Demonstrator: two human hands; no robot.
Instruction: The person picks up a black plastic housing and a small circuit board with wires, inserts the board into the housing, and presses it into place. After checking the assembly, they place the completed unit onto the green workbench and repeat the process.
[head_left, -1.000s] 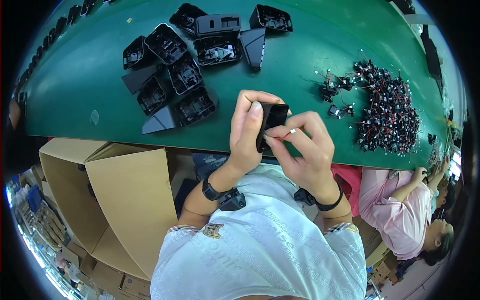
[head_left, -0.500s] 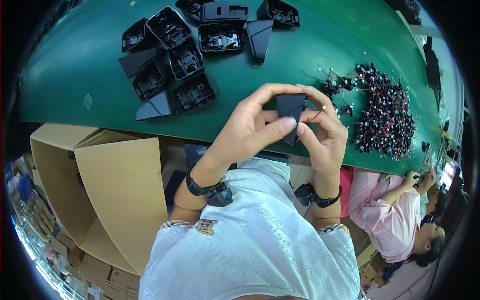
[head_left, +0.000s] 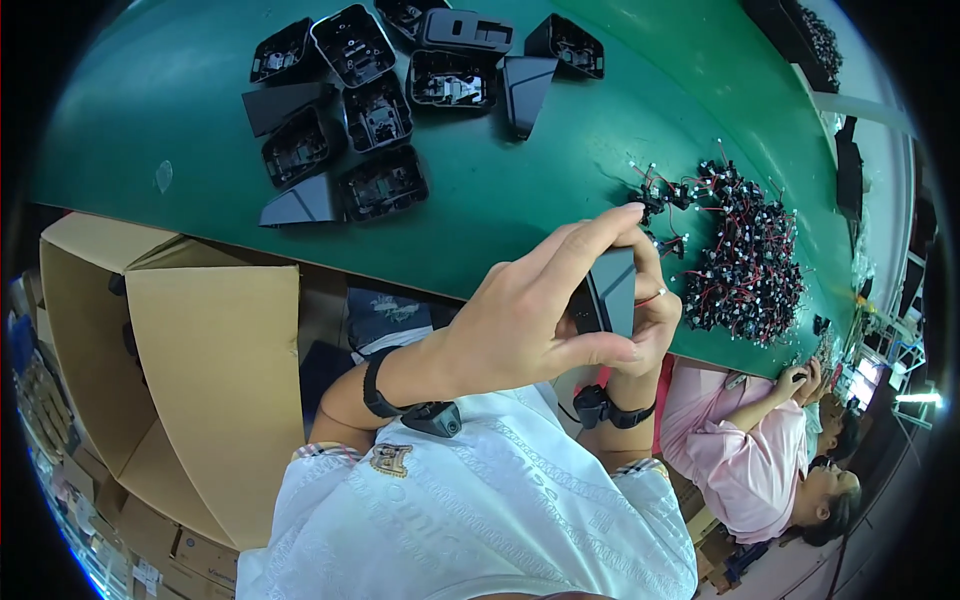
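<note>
A black plastic housing (head_left: 612, 288) is held between my two hands just over the near edge of the green table. My left hand (head_left: 530, 315) reaches across it, fingers over the far end and thumb along the near end. On the other side my right hand (head_left: 658, 325) is wrapped round the housing, partly hidden by it. A small white connector (head_left: 659, 293) on a red wire shows by the right fingers. Beyond my hands, to the right, lies a pile of small black parts with red and black wires (head_left: 745, 260).
Several black housings, such as an open one (head_left: 383, 183), lie at the far left of the green table (head_left: 200, 130). An open cardboard box (head_left: 215, 370) stands below the table at left. A co-worker in pink (head_left: 740, 440) sits at the right.
Both hands have come nearer to me with the housing and turned it. The left hand has shifted from its near side to reach over it.
</note>
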